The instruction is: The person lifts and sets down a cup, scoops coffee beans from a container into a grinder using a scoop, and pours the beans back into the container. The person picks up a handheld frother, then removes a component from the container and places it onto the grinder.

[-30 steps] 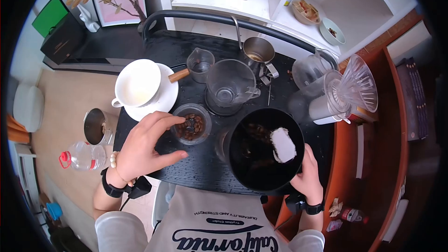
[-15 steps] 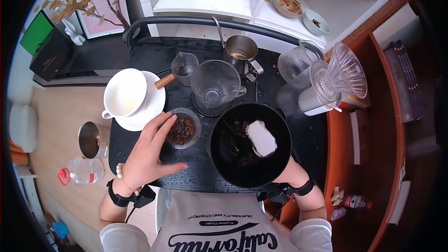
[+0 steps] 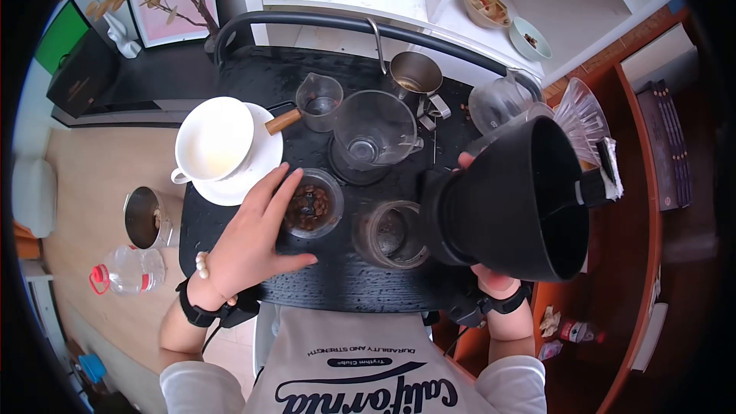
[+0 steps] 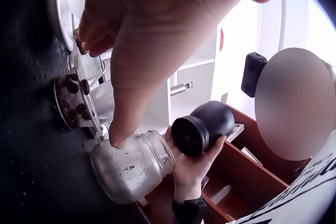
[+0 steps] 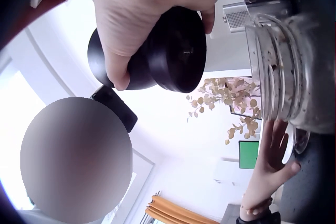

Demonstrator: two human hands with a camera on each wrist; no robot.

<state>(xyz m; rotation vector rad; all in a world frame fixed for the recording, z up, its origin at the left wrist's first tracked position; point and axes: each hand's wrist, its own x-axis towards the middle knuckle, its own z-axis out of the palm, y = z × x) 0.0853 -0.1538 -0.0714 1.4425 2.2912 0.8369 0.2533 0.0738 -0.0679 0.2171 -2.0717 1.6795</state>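
My right hand (image 3: 494,280) grips a black funnel-shaped hopper (image 3: 506,199) from behind and below, tilted on its side with its wide mouth facing right. A brush-like piece with a white end (image 3: 602,184) sits at that mouth. Left of the hopper, an uncovered glass jar (image 3: 392,234) stands on the black table with residue inside. Fingers spread, my left hand (image 3: 249,238) is beside a clear cup of brown beans (image 3: 313,203), its fingertips at the cup's left rim; whether they touch is unclear. In the right wrist view, thumb and fingers wrap round the hopper (image 5: 176,50).
A white cup (image 3: 215,138) on a saucer stands at the table's left. Behind are a small glass pitcher (image 3: 319,100), a larger clear pitcher (image 3: 373,130) and a metal pot (image 3: 415,73). A ribbed glass dripper (image 3: 581,119) stands at the back right, near the hopper.
The black hopper has come off the glass jar, moved right and tipped onto its side in my right hand, uncovering the jar. My left hand remains beside the bean cup.
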